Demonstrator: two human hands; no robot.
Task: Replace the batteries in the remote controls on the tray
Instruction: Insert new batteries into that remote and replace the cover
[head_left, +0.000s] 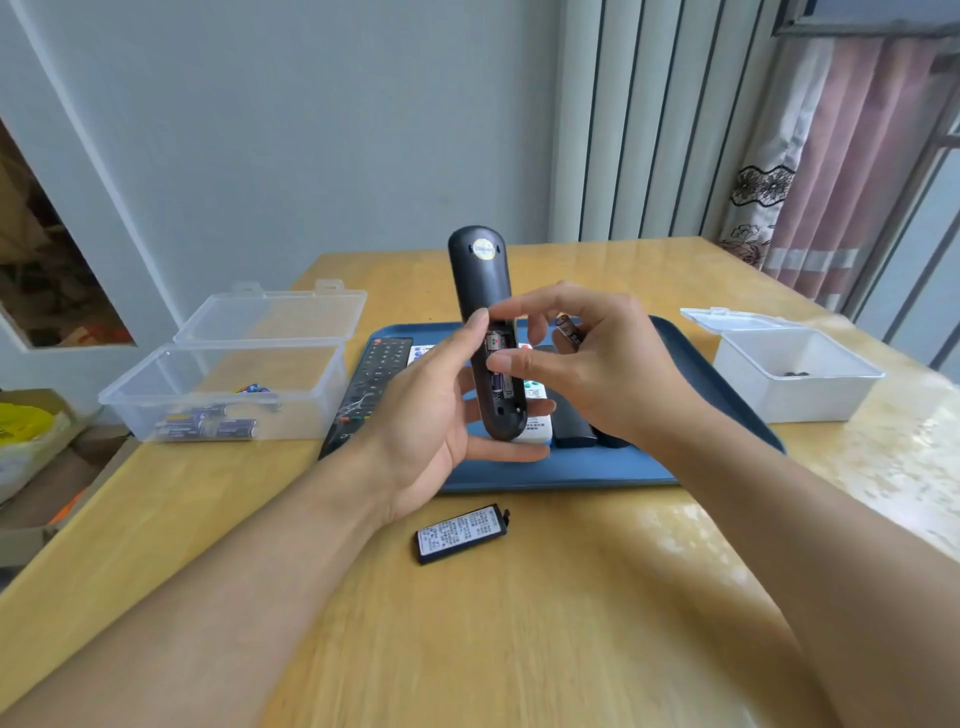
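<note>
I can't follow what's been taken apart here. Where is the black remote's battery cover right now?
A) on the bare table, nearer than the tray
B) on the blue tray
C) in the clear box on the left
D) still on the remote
A: the battery cover lies on the wooden table, apart from the blue tray.

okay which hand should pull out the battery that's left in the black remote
The right hand: its thumb and forefinger are already at the open compartment of the black remote, while the left hand is holding the remote up.
</note>
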